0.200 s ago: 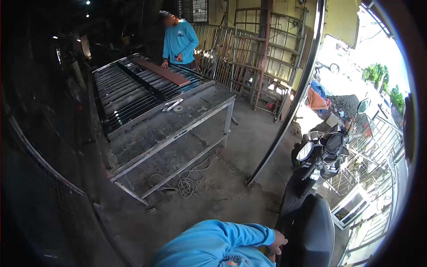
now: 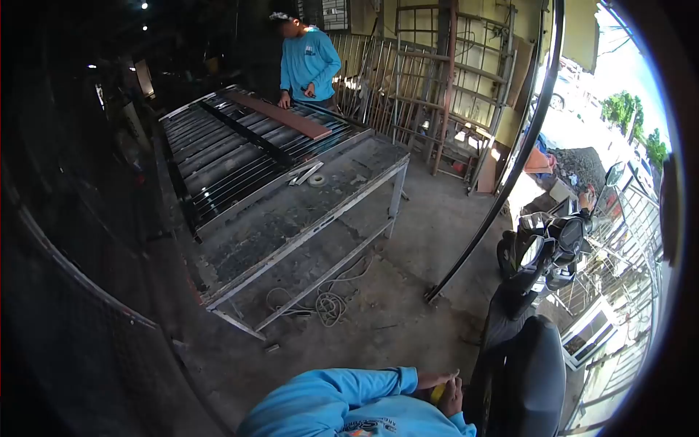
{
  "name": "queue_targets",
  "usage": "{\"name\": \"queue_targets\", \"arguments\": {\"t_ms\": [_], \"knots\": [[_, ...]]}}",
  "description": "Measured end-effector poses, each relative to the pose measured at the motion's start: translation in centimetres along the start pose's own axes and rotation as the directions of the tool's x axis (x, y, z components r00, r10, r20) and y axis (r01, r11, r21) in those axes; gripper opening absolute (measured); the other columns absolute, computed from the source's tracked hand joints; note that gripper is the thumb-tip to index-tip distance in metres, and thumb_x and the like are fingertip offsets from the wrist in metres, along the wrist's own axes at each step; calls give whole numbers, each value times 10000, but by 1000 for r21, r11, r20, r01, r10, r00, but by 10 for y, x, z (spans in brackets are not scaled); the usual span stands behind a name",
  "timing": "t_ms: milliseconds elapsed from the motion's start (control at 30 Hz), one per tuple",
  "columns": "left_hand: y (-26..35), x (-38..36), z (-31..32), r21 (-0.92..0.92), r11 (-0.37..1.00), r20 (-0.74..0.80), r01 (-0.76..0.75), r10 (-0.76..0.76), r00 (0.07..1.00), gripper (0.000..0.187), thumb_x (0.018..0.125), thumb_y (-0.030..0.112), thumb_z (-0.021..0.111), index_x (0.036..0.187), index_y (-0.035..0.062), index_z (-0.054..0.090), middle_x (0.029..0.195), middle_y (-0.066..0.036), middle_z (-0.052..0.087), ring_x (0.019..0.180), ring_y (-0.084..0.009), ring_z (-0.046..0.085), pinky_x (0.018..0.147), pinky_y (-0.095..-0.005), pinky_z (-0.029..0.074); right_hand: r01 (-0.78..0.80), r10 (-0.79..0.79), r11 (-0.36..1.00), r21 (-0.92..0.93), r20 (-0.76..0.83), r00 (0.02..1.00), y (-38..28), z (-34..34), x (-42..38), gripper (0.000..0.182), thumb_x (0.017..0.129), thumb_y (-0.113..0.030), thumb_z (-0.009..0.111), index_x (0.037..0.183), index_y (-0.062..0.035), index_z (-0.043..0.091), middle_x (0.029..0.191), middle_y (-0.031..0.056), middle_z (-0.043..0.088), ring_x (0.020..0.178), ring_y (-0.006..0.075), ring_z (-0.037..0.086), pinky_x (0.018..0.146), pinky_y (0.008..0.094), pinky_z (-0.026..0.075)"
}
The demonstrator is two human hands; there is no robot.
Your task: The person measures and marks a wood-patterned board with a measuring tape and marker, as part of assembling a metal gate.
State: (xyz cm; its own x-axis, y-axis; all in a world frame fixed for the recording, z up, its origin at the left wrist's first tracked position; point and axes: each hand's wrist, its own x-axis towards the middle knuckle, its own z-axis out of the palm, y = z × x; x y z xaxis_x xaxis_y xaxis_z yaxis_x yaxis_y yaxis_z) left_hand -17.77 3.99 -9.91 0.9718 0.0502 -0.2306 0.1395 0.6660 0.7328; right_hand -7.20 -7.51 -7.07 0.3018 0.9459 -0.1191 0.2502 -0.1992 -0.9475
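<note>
Both of my hands are close together in front of my blue shirt, at the bottom of the head view. My left hand point(image 2: 435, 379) reaches across from the left, and its fingertips meet the top of my right hand. What those fingers pinch is too small to tell. My right hand point(image 2: 453, 399) is closed round a small yellow object point(image 2: 437, 394), partly hidden between the hands. Just right of them is the black seat point(image 2: 535, 371) of a parked motorcycle.
A metal worktable point(image 2: 291, 218) bears a slatted metal panel point(image 2: 218, 149) and a reddish-brown board point(image 2: 280, 114). Behind it stands a co-worker point(image 2: 309, 62) in blue. Coiled cord point(image 2: 330, 309) lies on the floor. A dark upright post point(image 2: 502, 197) stands beside the motorcycle.
My left hand has drawn back left and up from beside the motorcycle seat. My right hand and the yellow object have come into clearer view. The whole scene has shifted right and slightly down.
</note>
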Motion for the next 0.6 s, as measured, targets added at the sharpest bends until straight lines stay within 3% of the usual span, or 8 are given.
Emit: {"name": "queue_targets", "arguments": {"t_ms": [33, 67, 200, 300, 400, 433, 533, 600], "knots": [[6, -25, 0, -289, 956, -37, -54, 45, 998, 584, 992, 654, 417, 1100, 120, 629, 969, -82, 692, 901, -184, 657, 803, -350, 529, 52, -51, 996, -74, 25, 998, -19, 17, 10, 482, 1065, -449, 347, 1154, -21, 551, 1084, 204, 613, 987, 344, 627, 856, 379, 483], [16, -45, -7, -319, 946, -147, -62, 16, 989, 566, 993, 647, 425, 1085, 127, 629, 955, -73, 690, 882, -179, 658, 790, -332, 530, 104, -97, 983, -149, 53, 994, -35, 32, 19, 481, 1064, -449, 360, 1117, -14, 558, 1048, 212, 621, 952, 342, 635, 818, 389, 492], [10, -88, -63, -177, 963, -500, -203, 90, 861, 467, 1030, 541, 431, 1091, 121, 627, 957, -46, 683, 855, -153, 663, 773, -286, 536, 437, -323, 814, -383, 326, 889, -67, 70, 78, 387, 1028, -359, 468, 1061, -16, 644, 970, 241, 643, 903, 414, 623, 776, 476, 512], [-3, -107, -113, -36, 971, -647, -238, 159, 746, 370, 1088, 316, 393, 1243, 48, 596, 1128, -96, 666, 1019, -175, 653, 899, -300, 518, 347, -213, 903, -254, 436, 874, -99, 95, 108, 364, 1015, -348, 507, 1107, -42, 681, 1036, 238, 673, 987, 407, 635, 838, 439, 526], [-3, -138, -144, 679, 727, -609, 102, 481, 630, 375, 1077, 232, 393, 1331, 2, 544, 1308, -160, 594, 1202, -233, 588, 1039, -328, 448, 13, 203, 935, -353, 568, 797, -84, 120, 155, 352, 1007, -330, 532, 1178, -60, 678, 1079, 217, 694, 1021, 395, 651, 881, 412, 532], [3, -147, -160, 654, 750, -583, 97, 418, 697, 387, 1055, 161, 403, 1382, -25, 498, 1406, -197, 522, 1313, -282, 513, 1120, -346, 377, -95, 279, 941, -326, 584, 762, -74, 131, 171, 360, 990, -338, 558, 1176, -54, 680, 1103, 191, 702, 990, 377, 670, 883, 405, 535], [50, -177, -174, 545, 838, -695, 32, 430, 576, 381, 1044, 140, 422, 1384, -18, 494, 1414, -189, 515, 1311, -286, 512, 1110, -347, 393, 719, -258, 684, -119, 883, 392, -29, 160, 252, 364, 954, -327, 598, 1167, -45, 684, 1105, 187, 703, 980, 368, 679, 903, 400, 536], [74, -197, -197, 776, 603, -596, 184, 606, 527, 371, 1044, 112, 418, 1383, -22, 491, 1399, -188, 520, 1304, -295, 512, 1099, -357, 406, 896, -459, 434, 92, 878, 132, -38, 193, 303, 345, 908, -291, 640, 1151, -52, 691, 1091, 187, 701, 989, 369, 674, 924, 397, 536]]}}
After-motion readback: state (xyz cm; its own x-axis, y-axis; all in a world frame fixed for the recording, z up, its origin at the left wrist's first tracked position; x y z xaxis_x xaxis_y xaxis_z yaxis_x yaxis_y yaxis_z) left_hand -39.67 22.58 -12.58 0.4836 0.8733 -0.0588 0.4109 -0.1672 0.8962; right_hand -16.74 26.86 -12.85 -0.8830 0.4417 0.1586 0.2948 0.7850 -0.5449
